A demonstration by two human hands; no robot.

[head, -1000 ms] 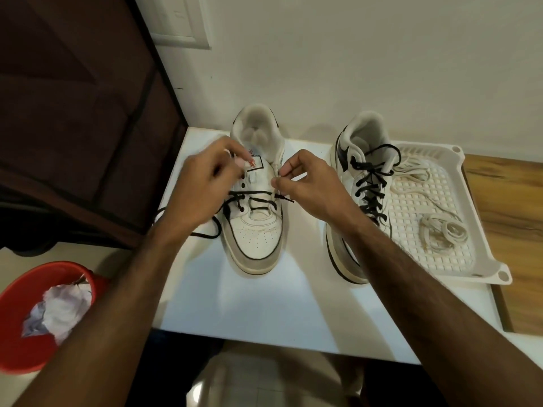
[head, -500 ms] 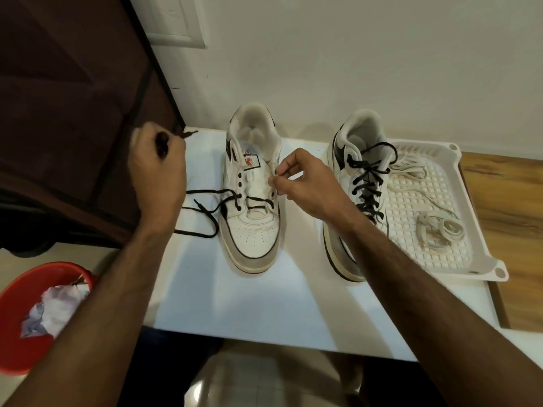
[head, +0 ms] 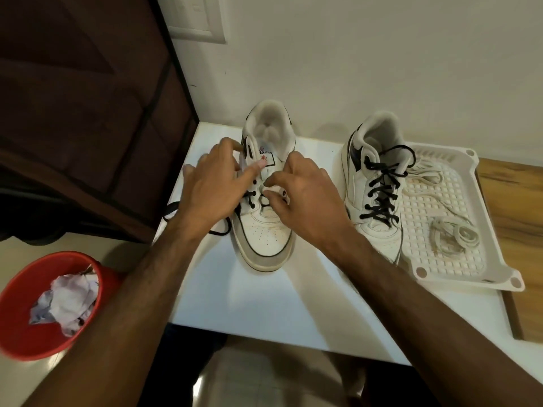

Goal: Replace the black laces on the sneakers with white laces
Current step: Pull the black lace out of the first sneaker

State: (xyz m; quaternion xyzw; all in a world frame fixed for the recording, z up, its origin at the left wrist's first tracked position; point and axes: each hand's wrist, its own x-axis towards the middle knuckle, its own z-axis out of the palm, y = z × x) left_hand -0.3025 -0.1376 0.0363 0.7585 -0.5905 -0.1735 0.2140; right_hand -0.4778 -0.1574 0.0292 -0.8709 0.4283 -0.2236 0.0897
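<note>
Fingertips of your right hand (head: pixel 305 201) curl in over the lace area of the left-hand sneaker (head: pixel 266 195) at the centre of the frame; whether they actually pinch the black lace (head: pixel 249 198) there cannot be told, since the hand hides the contact. Your left hand (head: pixel 214 186) lies across the same shoe's left side with its fingers loosely spread and extended, one fingertip reaching the tongue label, and it holds nothing visible. Only the lowest eyelets of this sneaker carry black lace; a loose run of it trails off the shoe's left side onto the white table (head: pixel 264 298) and loops beneath your left wrist. Right of centre stands the second sneaker (head: pixel 376 186), toe toward you, with its black lace (head: pixel 382 192) crossed through all eyelets. Just beside it, at the right of the frame, a white perforated tray (head: pixel 487 230) holds the white laces (head: pixel 452 233), one coiled near the tray's middle and another lying loose toward its far end. A wooden surface (head: pixel 517 207) extends under and past the tray. At the lower left, off the table, a red bin (head: pixel 26 342) contains crumpled paper (head: pixel 70 301).
</note>
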